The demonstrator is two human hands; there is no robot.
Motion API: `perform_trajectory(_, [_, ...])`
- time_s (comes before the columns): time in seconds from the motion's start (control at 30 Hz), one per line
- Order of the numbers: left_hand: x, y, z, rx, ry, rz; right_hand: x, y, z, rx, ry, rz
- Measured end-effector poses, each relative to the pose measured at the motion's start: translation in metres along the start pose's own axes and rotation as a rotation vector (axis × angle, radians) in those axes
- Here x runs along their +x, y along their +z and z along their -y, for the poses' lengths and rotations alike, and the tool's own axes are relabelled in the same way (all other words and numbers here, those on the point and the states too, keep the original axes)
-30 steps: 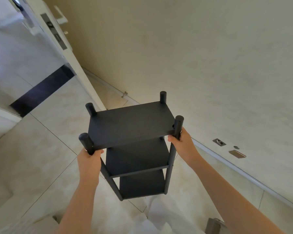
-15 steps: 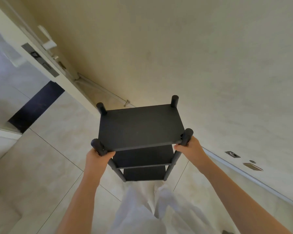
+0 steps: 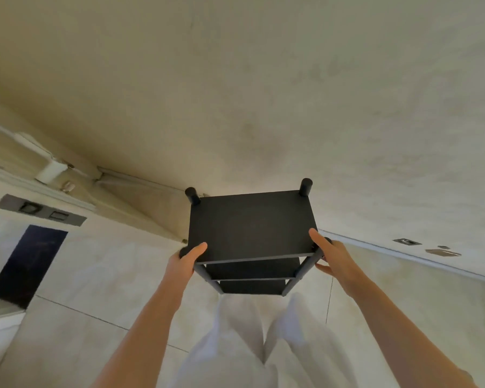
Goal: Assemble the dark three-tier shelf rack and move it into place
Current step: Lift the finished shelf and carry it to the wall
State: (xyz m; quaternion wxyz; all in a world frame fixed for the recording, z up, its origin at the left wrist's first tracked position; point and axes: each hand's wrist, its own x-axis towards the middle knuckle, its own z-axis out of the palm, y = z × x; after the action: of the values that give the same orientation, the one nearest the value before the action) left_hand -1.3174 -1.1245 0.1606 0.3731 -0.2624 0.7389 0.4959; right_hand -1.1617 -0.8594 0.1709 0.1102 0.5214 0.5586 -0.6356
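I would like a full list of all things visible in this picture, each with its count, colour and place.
shelf rack: one, dark, three tiers and four posts, centre, close to the wall
wall: one, beige, upper part of the view
floor: one, cream tiles, lower part
door handle: one, white, far left
lock plate: one, grey, below the handle
dark strip: one, nearly black, on the floor at far left
plates: two, grey and brownish, low on the wall at right
trousers: one pair, white, bottom centre
left hand: one, grips the near-left post
right hand: one, holds the near-right post
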Motion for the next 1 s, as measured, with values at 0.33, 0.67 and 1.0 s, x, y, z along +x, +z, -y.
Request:
perform_trajectory(0.33, [0.088, -0.003, -0.028, 0.052, -0.065, 0.022, 0.063, 0.038, -0.007, -0.121, 0.090, -0.032])
perform_trajectory(0.67, [0.170, 0.012, -0.007, -0.107, -0.148, 0.029, 0.133, 0.067, -0.041, -0.077, 0.222, 0.002])
perform_trajectory(1.0, [0.233, 0.009, 0.009, -0.133, -0.131, 0.021, 0.175, 0.097, -0.066, -0.124, 0.198, 0.003])
